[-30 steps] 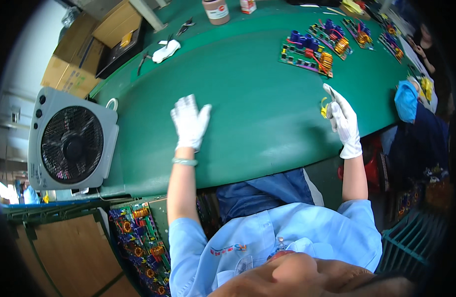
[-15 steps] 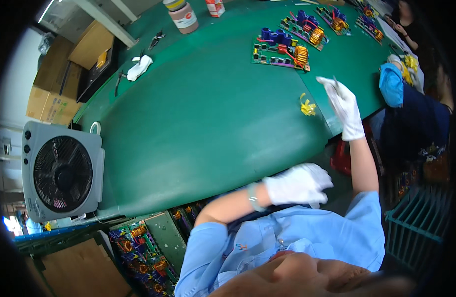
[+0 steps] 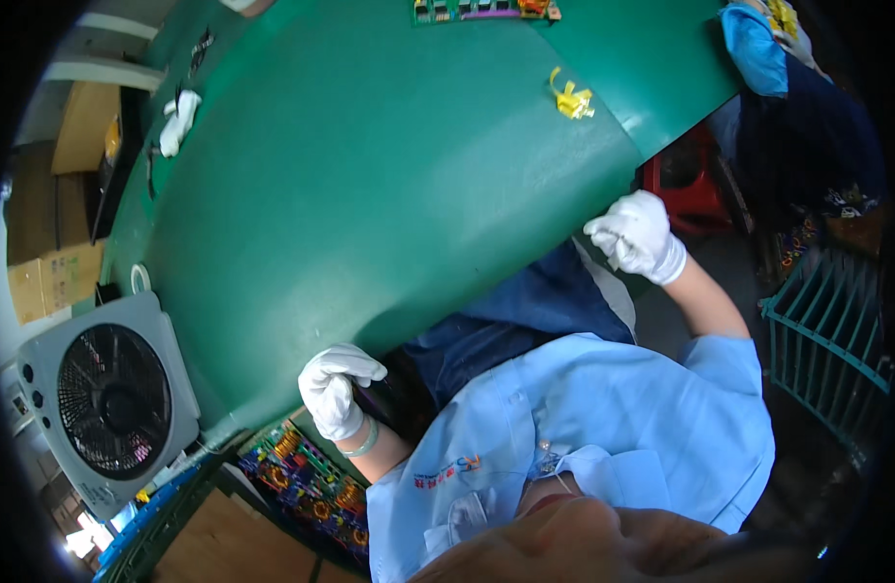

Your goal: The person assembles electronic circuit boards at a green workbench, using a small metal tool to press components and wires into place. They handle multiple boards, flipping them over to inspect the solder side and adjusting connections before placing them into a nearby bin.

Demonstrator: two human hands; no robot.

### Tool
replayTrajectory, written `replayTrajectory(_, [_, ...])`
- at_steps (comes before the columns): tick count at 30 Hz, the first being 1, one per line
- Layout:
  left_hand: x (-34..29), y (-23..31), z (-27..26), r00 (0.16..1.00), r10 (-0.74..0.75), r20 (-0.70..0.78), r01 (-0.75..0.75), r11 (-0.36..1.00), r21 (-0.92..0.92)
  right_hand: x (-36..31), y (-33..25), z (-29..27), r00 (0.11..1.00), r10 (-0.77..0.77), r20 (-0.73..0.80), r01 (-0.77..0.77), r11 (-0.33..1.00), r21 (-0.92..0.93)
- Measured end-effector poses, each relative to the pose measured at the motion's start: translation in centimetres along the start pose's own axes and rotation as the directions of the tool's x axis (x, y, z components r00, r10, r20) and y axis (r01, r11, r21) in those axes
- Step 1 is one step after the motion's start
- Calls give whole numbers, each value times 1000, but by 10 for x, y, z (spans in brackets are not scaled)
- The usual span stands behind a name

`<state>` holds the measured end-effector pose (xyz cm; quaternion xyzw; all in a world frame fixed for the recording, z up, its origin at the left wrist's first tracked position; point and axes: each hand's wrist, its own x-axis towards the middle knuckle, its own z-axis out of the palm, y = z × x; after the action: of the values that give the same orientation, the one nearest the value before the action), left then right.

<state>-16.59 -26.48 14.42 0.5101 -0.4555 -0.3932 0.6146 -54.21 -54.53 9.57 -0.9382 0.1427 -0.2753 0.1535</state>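
Note:
My left hand (image 3: 336, 389), in a white glove, is at the table's near edge above a crate of circuit boards (image 3: 307, 491). Its fingers curl together over a dark patch, and what they hold, if anything, is hidden. To the right, my right hand (image 3: 637, 235), also gloved in white, hovers by the table edge near a red stool (image 3: 695, 185). Its fingers are folded inward, and I cannot make out anything inside them. Beyond it on the green table (image 3: 370, 194) lies a small clump of yellow strips (image 3: 572, 102). A circuit board (image 3: 481, 10) is cut off by the top edge.
A grey box fan (image 3: 112, 398) stands at the table's left end. A white cloth (image 3: 179, 123) and dark hand tools (image 3: 201, 51) lie at the far left, beside cardboard boxes (image 3: 59, 282). A co-worker's blue sleeve (image 3: 756, 49) and a teal rack (image 3: 826, 330) are on the right.
My left hand has moved left to the crate side. My right hand has come down off the table, its fingers now folded. The view has tilted nearer, so most boards are out of sight.

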Motion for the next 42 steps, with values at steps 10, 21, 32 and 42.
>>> replayTrajectory(10, [-36, -10, 7, 978, 73, -193, -104, 983, -154, -44, -2, 98, 974, 187, -128, -203, 971, -126])
replayTrajectory(21, [-2, -15, 40, 976, -214, 33, 190, 919, 347, -128, 58, 44, 862, 398, -315, -496, 791, -357])
replayTrajectory(32, [97, 19, 28, 987, -137, -79, 158, 878, 452, -52, 11, -11, 876, 371, -309, -378, 925, 38])
replayTrajectory(42, [202, -16, -7, 926, -224, -303, 298, 927, 226, 183, 121, -18, 947, -31, -320, -102, 915, -390])
